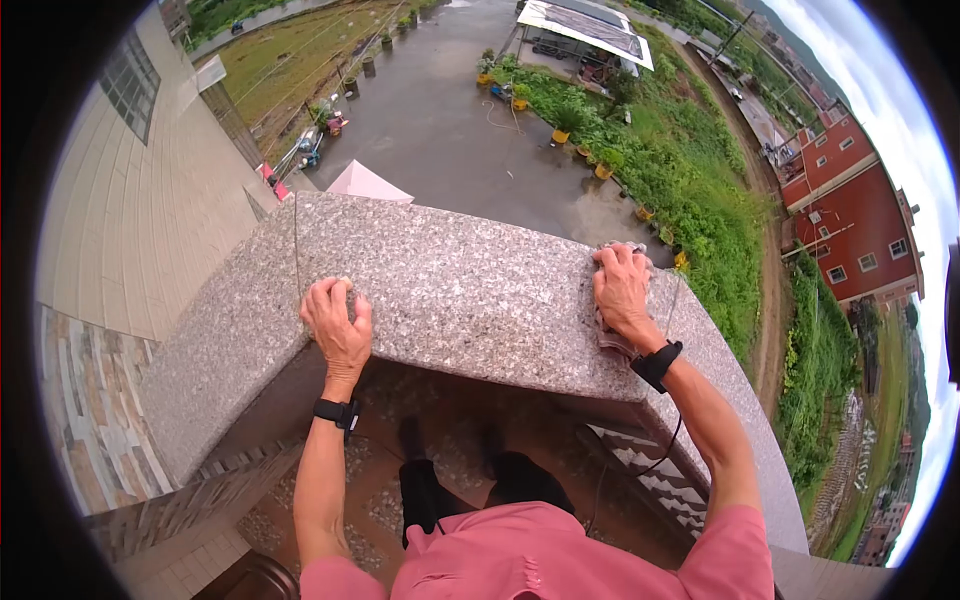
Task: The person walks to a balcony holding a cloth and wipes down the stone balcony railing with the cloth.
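Observation:
A speckled granite ledge (450, 270) tops the balcony wall in front of me. My left hand (338, 322) rests on its left part, close to the joint line, with the fingers curled down. Whether anything is under those fingers is hidden. Toward the right end of the slab, my right hand (622, 288) presses a crumpled grey-brown cloth (614, 343) against the stone, fingers bent over it. Parts of the cloth show beyond the fingertips and below the palm. Black bands are on both wrists.
Beyond the ledge is a drop to a wet concrete yard (430, 110) with potted plants and a shed roof (585, 25). A tiled wall (150, 200) rises at left. White balusters (650, 465) stand below the right ledge. A thin dark cord (668, 455) hangs near my right arm.

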Motion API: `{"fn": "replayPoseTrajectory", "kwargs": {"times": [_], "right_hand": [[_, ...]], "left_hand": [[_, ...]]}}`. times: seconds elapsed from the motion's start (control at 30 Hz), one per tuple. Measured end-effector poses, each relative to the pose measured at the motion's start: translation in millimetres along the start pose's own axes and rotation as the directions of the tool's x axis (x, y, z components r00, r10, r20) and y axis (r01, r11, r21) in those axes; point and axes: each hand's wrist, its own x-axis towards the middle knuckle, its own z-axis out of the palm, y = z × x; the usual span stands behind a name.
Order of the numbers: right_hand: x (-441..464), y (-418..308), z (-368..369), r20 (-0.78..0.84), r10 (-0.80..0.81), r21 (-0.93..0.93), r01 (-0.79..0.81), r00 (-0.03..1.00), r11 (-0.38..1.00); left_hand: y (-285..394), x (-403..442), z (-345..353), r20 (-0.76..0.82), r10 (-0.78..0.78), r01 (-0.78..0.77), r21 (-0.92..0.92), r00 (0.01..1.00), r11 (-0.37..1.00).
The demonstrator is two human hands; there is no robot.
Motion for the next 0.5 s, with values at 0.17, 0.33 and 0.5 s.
{"fn": "replayPoseTrajectory", "kwargs": {"times": [0.17, 0.33, 0.5], "right_hand": [[32.5, -102.6, 34.9, 0.032, -0.146, 0.073, 0.143, 0.989, 0.987], [73.5, -208.8, 79.1, 0.030, -0.298, 0.221, 0.284, 0.954, 0.933], [110.1, -300.5, 120.1, -0.006, -0.369, 0.314, 0.352, 0.929, 0.882]], "left_hand": [[-0.9, 0.4, -1.2, -0.014, 0.038, -0.039, -0.119, 0.999, 0.992], [-13.7, -3.1, -21.9, 0.014, 0.069, -0.061, -0.316, 0.998, 0.947], [-77.3, -2.5, -60.4, -0.058, 0.011, -0.022, -0.197, 0.998, 0.980]]}}
